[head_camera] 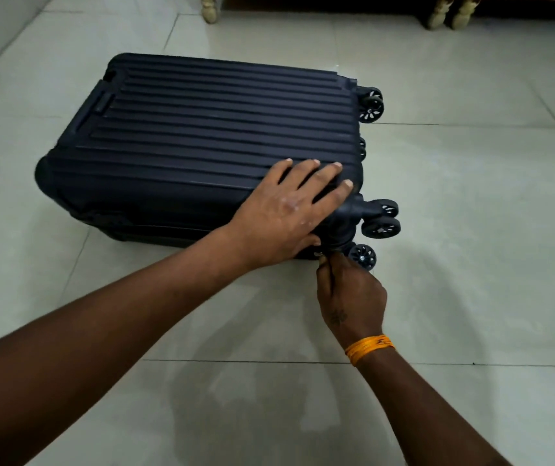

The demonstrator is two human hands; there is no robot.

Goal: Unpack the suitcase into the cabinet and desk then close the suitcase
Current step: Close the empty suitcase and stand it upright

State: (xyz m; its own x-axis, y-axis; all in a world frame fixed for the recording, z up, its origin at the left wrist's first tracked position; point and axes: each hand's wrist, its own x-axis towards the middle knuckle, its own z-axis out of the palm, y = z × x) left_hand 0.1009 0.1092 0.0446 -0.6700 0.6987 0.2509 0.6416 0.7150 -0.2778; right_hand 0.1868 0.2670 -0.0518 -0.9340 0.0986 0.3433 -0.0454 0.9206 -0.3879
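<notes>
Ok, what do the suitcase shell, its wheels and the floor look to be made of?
Suitcase: likely hard moulded plastic, matte dark navy, judging by its rigid ribbed shell. Wheels: black plastic, probably with rubbery tyres; pale spokes show. Floor: glossy pale tiles, ceramic or similar, with grout lines and reflections.

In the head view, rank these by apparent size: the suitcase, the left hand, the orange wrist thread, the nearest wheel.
1. suitcase
2. left hand, flat on the lid
3 and 4. orange wrist thread and nearest wheel: they look about alike, and the thread is closer to the camera, so unranked.
</notes>
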